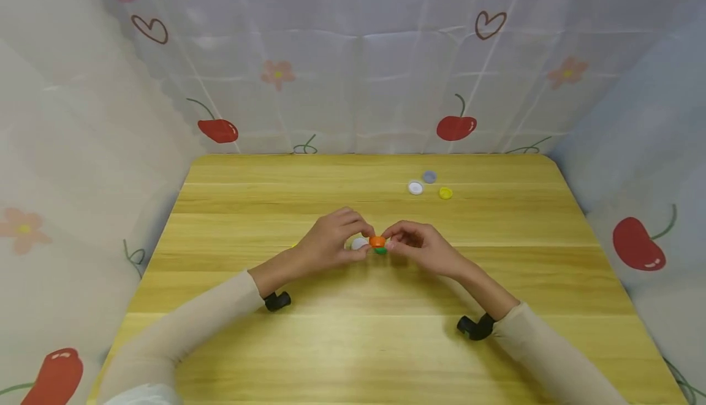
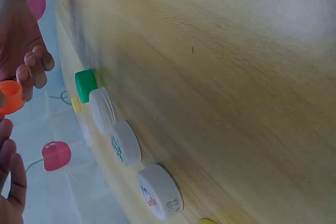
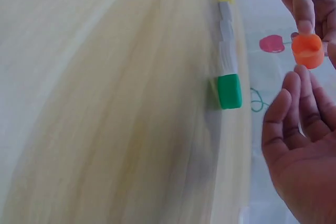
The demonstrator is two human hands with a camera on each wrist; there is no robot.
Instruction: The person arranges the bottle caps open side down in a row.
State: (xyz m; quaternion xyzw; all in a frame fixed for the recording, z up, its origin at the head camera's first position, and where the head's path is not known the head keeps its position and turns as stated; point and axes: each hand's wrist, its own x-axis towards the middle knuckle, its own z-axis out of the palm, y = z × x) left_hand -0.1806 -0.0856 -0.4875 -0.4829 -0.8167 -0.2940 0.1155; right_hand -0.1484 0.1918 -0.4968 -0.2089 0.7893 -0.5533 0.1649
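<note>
So both hands are close together over the middle of the table (image 1: 364, 350), and the orange cap (image 1: 377, 241) is up in the air between them. The left hand (image 1: 336, 236) is pinching it from the left. The right hand (image 1: 427, 249) comes in from the right with bent fingers and a fingertip touching the cap, but I honestly can't tell if it's gripping too.

Below that there's a row of caps on the wood: green cap (image 2: 85, 85) at the right end, then a ridged white cap (image 2: 102, 111), a white cap with green print (image 2: 126, 143), a bigger white cap with a picture (image 2: 160, 192), and a bit of yellow cap (image 2: 207, 221) at the left end.

Farther back, right of centre, sit three more: white disc (image 1: 416, 187), grey disc (image 1: 429, 176), yellow disc (image 1: 445, 193). Cherry-print curtain (image 1: 358, 86) behind.
</note>
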